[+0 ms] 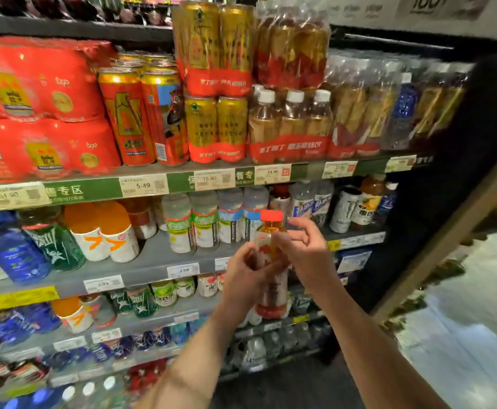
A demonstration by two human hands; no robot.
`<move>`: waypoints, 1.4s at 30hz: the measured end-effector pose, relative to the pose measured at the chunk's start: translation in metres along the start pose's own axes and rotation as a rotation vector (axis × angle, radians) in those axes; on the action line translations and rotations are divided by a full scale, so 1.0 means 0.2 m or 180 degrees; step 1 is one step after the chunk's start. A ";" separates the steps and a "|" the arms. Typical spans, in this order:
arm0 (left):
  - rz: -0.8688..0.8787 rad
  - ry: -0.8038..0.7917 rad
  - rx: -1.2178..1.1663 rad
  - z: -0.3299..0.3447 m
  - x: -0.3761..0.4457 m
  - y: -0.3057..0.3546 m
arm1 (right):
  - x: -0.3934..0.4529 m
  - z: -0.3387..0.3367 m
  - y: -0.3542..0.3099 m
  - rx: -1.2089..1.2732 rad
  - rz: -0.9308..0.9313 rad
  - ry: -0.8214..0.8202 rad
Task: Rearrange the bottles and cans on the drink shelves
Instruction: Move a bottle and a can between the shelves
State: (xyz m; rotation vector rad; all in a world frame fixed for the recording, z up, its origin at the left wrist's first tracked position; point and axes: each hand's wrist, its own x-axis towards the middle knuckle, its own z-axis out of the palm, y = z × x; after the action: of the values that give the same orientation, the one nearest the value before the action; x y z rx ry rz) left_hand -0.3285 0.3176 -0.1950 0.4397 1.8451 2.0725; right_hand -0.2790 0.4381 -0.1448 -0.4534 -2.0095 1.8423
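The bottle (271,261) gripped in both hands looks like clear, glossy plastic with a smooth red cap and a shiny printed label. Above it, the tall red and gold cans (141,116) are polished metal that catches the light. Left of those cans, the red multipacks (35,107) wear crinkled, glossy plastic film. The shelf (153,261) behind the bottle appears to be matt grey painted metal, though blur makes that uncertain; its price tags (144,185) look like paper.

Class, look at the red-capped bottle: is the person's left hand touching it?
Touching. The head view shows the left hand with fingers wrapped around the middle of the red-capped bottle.
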 end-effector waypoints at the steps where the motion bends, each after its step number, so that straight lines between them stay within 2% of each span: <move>1: -0.0093 0.0012 -0.0068 0.03 0.00 -0.01 | 0.01 -0.04 0.02 -0.0088 0.0049 0.0094; 4: -0.0363 0.0056 -0.0301 0.16 0.03 -0.08 | 0.07 -0.19 0.14 -0.0536 0.0054 0.0285; 6: -0.0463 0.0278 -0.0293 0.24 0.07 -0.13 | 0.12 -0.28 0.23 -0.0722 0.0139 0.0343; 13: -0.0615 0.0588 -0.0682 0.58 0.18 -0.20 | 0.33 -0.67 0.42 -0.0510 0.0429 0.0182; 19: -0.0504 0.1240 -0.0697 0.77 0.31 -0.26 | 0.56 -0.88 0.55 -0.0322 0.0531 -0.0140; 25: -0.0285 0.1765 -0.0734 0.77 0.35 -0.23 | 0.70 -0.78 0.56 -0.0405 0.0335 -0.0171; 30: -0.0130 0.1969 -0.0612 0.70 0.36 -0.24 | 0.80 -0.64 0.53 -0.0443 0.0090 0.0191; 35: -0.0108 0.2002 -0.0639 0.64 0.37 -0.23 | 0.85 -0.49 0.56 -0.0702 -0.0159 0.0679; 42: -0.0139 0.1738 -0.0588 0.46 0.36 -0.20 | 0.87 -0.28 0.60 -0.1056 -0.0269 0.1215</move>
State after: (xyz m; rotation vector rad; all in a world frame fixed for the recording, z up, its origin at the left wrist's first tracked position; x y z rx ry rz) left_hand -0.3516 0.4365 -0.2233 -0.2395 1.8761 2.4739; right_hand -0.4058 0.5810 -0.2501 -0.7379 -2.0253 1.2576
